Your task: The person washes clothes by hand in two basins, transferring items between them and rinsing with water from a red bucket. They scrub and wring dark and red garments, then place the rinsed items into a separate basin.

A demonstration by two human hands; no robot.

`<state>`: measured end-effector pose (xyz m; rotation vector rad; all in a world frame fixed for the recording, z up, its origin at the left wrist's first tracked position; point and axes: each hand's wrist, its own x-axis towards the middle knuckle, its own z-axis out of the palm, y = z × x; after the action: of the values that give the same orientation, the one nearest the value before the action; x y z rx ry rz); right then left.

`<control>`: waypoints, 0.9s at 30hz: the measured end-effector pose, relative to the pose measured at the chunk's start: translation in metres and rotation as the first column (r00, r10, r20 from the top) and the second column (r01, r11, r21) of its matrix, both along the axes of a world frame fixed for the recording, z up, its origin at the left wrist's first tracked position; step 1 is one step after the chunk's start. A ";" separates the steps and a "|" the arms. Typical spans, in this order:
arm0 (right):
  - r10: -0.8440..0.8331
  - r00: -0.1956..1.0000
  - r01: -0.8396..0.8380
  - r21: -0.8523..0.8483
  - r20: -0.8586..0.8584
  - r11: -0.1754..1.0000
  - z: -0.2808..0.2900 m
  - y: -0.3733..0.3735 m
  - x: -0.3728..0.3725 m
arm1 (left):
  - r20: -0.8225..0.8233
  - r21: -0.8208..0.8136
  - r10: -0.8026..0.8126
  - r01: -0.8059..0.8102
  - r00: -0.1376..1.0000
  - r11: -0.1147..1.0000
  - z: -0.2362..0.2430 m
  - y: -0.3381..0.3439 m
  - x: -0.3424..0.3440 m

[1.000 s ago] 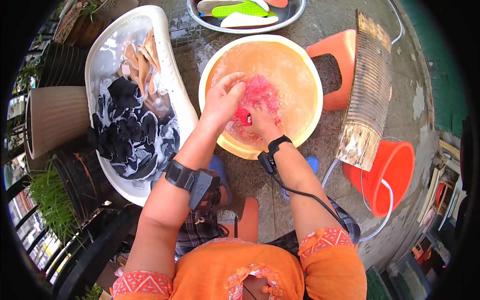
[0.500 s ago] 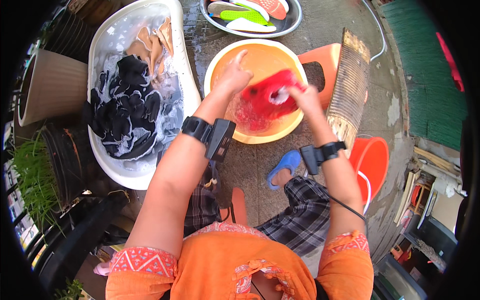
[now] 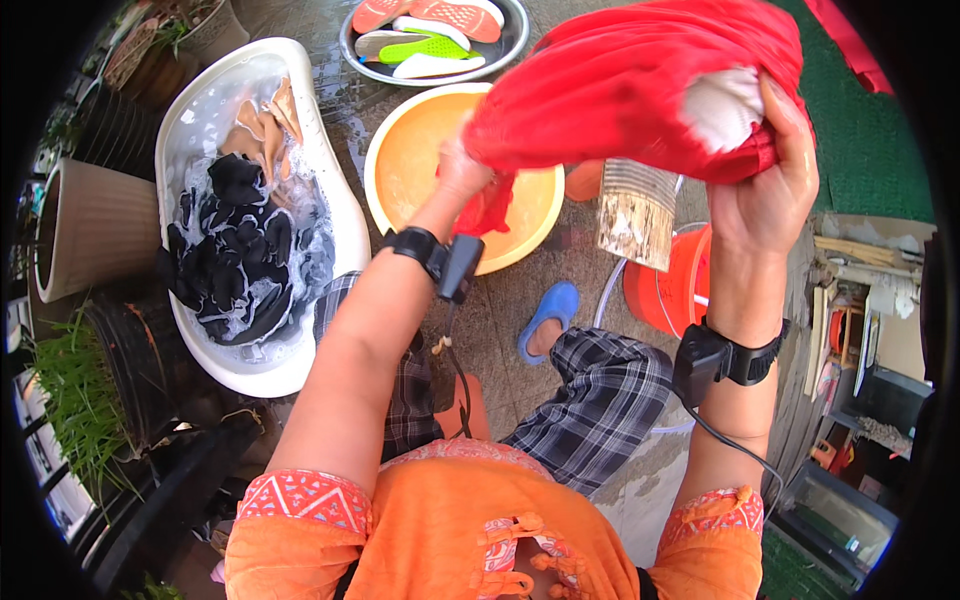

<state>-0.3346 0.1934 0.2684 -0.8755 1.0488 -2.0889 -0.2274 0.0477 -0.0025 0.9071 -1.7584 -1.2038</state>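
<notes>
Stretching between both hands, a red cloth (image 3: 620,95) hangs partly over a yellow basin (image 3: 376,195). The left hand (image 3: 464,172) is clenched round one end; the right hand (image 3: 765,205) clasps the other, most of its fingers hidden by cloth. Soapy water in the white tub (image 3: 352,235) holds black clothes (image 3: 240,255) and tan cloth (image 3: 268,138). Insoles (image 3: 430,48) fill a metal bowl (image 3: 523,38); a red bucket (image 3: 665,292) stands right.

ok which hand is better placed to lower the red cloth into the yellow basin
Probably the left hand: it grips the red cloth over the yellow basin, while the right hand holds it off to the right.
</notes>
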 end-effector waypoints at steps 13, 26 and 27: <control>0.021 0.984 -0.174 0.916 0.179 0.360 -0.204 -0.001 -0.013 | -0.274 0.197 0.055 0.000 0.960 0.980 0.056 -0.020 -0.002; 0.321 0.682 0.139 0.547 -0.657 0.826 -0.210 -0.035 0.006 | 0.528 -0.270 -0.274 0.465 0.804 0.843 0.080 0.010 0.007; 0.302 0.663 0.135 0.507 -0.685 0.851 -0.215 -0.035 0.007 | 0.565 -0.248 -0.303 0.508 0.767 0.825 0.081 0.012 0.008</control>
<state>-0.3276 0.1581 0.0536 -1.4971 1.8423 -1.1873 -0.2196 0.0594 0.0789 0.6335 -2.6284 -0.8477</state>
